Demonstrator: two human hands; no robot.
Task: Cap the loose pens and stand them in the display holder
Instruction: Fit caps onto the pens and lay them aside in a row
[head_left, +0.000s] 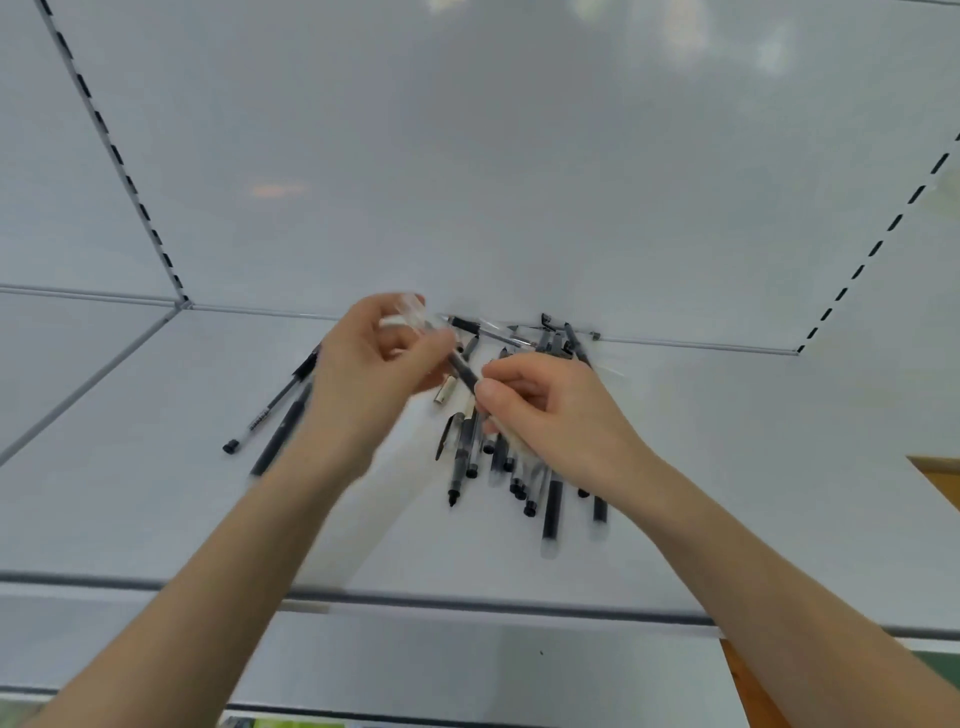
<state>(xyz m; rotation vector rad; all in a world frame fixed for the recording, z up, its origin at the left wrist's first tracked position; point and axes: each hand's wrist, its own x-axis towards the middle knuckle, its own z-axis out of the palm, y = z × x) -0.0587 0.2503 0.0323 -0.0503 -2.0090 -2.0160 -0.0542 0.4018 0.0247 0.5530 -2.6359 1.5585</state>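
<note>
right hand (540, 400) pinches a slim pen with a black grip (464, 372) over the white metal shelf (156, 493); left hand (374, 358) grips a clear plastic cap (410, 310) just beside it, heap of black and clear pens (498, 457) lying underneath.

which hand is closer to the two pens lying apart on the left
Left. The left hand, pinching a clear cap, is right of the two pens; the right hand, gripping a pen, is farther right.

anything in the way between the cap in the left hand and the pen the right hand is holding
Nothing visible. The left hand holds a clear cap right by the end of the dark pen gripped by the right hand, above the loose pile. The display holder is not in view.
</note>
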